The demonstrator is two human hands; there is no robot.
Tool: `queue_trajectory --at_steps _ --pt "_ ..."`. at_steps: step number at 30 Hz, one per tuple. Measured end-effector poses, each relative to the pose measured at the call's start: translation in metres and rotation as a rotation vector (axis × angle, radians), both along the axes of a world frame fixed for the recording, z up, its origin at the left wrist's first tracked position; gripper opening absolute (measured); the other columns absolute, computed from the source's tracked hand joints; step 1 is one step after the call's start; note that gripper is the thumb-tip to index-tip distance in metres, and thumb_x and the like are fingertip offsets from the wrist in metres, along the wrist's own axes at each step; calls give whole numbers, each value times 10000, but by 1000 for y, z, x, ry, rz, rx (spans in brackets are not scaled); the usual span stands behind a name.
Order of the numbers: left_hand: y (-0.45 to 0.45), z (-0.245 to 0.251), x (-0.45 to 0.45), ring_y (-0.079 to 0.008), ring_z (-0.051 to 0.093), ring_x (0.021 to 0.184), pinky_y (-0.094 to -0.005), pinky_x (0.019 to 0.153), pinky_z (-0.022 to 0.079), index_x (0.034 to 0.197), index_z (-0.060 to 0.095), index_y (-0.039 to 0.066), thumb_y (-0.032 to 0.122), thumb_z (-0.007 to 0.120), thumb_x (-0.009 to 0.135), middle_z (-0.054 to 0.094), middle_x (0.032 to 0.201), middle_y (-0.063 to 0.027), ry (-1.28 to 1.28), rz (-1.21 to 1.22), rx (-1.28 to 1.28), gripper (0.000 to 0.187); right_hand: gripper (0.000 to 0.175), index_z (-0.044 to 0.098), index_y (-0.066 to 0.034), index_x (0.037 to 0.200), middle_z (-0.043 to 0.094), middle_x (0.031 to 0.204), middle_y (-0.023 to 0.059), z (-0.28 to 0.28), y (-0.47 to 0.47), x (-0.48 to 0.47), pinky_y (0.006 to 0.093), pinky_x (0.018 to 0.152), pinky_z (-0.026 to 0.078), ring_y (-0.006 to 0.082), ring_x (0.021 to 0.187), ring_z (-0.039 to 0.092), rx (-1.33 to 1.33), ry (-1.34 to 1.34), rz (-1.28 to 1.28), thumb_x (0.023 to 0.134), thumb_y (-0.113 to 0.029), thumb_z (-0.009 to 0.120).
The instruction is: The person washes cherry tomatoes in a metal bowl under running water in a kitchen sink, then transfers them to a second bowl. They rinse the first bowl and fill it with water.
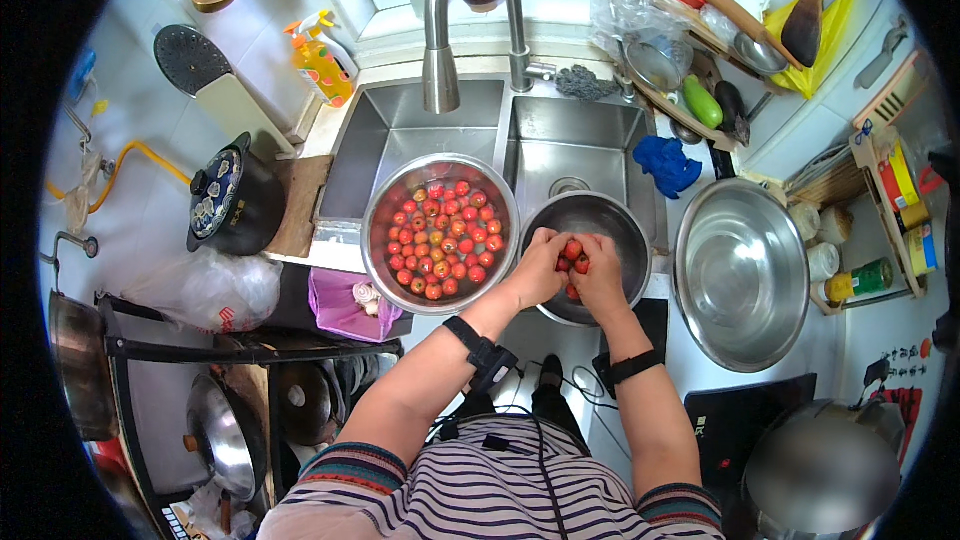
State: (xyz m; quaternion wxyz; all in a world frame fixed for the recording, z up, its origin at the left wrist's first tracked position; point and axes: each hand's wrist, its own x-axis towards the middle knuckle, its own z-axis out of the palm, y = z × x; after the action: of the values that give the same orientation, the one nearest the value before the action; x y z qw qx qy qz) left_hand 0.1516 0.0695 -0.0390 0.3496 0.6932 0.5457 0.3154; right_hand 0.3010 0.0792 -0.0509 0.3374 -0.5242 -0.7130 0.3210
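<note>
My left hand (544, 270) and my right hand (602, 276) meet over a dark-bottomed metal bowl (636, 240) at the sink's front edge. Between their curled fingers are a few small red fruits (574, 249), which look like hawthorns. Another red fruit shows just below the hands; whether it rests on the bowl's bottom is unclear. To the left stands a larger stainless steel bowl (379, 221), holding many red and orange-red fruits (442, 240) in what looks like water. My fingertips are partly hidden by the fruits and each other.
A double sink (570, 135) lies beyond the bowls, under a tall faucet (441, 79). A big steel basin (742, 277) and a blue cloth (667, 165) are on the right. At left are a lidded black pot (240, 202) and a pink-lined bin (341, 307).
</note>
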Motion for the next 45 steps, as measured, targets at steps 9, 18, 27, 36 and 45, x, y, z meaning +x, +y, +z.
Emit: queue_trajectory --at_steps 9,18,27,36,45 --pt "8 -23 -7 -355 449 1276 -369 1049 414 1285 508 -41 -72 671 689 414 1380 -212 34 20 -54 618 601 594 -87 1209 494 1255 220 -27 11 22 396 952 465 382 1123 542 58 -94 -16 640 -39 781" --pt "7 -20 -14 -367 420 1300 -375 1064 400 1301 493 -30 -78 635 703 405 1402 -209 40 40 -7 617 468 557 -39 1246 555 1246 172 -30 48 29 373 983 445 338 1143 554 72 -33 97 789 -75 652" --pt "-27 15 -29 -325 538 1171 -358 977 462 1255 526 -38 -35 620 776 517 1265 -216 -124 189 -25 489 326 593 -18 1148 634 1074 182 6 27 43 343 763 537 268 948 651 116 13 -75 825 -37 632" --pt "-76 17 -119 -113 615 835 -255 765 503 822 583 12 19 649 881 645 887 -49 -357 581 -16 88 137 609 -13 998 642 851 88 16 -44 60 292 677 492 171 712 609 151 15 -276 865 -48 615" --pt "-102 56 -158 -152 629 811 -277 690 499 951 608 11 75 686 850 632 885 -88 100 624 -43 143 276 517 3 925 590 732 101 -18 -72 75 353 574 491 229 614 597 -139 -180 -522 853 -197 693"
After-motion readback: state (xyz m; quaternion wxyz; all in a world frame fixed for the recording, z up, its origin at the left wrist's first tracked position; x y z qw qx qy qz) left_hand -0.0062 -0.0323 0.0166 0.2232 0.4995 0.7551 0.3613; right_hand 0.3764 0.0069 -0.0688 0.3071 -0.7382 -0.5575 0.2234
